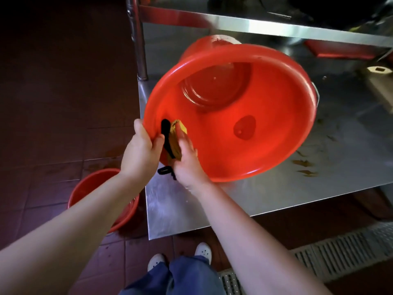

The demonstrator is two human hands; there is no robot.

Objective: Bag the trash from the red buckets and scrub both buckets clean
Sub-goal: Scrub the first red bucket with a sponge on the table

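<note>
A large red bucket lies tilted on its side on a low steel shelf, its mouth turned toward me. A small pool of water sits inside it. My left hand grips the bucket's near rim, beside the black handle fitting. My right hand holds a yellow-brown scrubbing sponge against the inner wall just inside that rim. A second red bucket stands upright on the floor at the left, partly hidden by my left forearm.
A steel upright post rises at the shelf's left corner, with a steel tabletop edge above the bucket. Brown dirt smears mark the shelf at the right. A metal floor drain grate runs along the lower right. The floor is dark red tile.
</note>
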